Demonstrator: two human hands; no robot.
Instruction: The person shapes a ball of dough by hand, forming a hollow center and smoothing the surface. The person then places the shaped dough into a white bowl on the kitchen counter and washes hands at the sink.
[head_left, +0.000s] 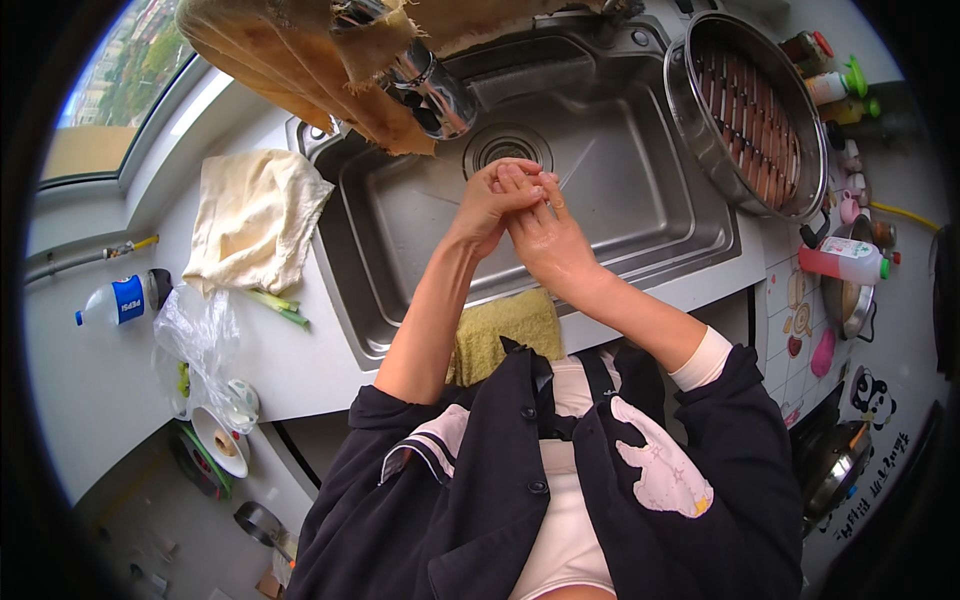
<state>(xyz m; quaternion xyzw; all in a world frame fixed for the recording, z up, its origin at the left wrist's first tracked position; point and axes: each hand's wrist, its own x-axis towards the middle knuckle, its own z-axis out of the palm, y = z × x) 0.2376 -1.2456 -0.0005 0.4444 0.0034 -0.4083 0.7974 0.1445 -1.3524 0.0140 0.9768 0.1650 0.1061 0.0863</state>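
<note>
Over the stainless steel sink (630, 202), just in front of its drain (484, 150), my two hands are pressed together and look wet. My left hand (480, 199) wraps the fingers of my right hand (551, 244), its thumb lying across them. The right hand's back faces up, fingers stretched out and slightly apart. Behind them hangs a chrome faucet head (446, 101), partly covered by a frayed tan cloth (262, 52). No water stream is visible. A yellow-green towel (514, 326) drapes over the front rim below my wrists.
A large steel steamer pot (679, 112) with a slatted rack stands right of the sink. A bottle of pink liquid (844, 259) lies beyond it. On the left counter are a cream cloth (251, 217), scallion pieces (281, 306), a plastic bag (199, 330) and a Pepsi bottle (124, 300).
</note>
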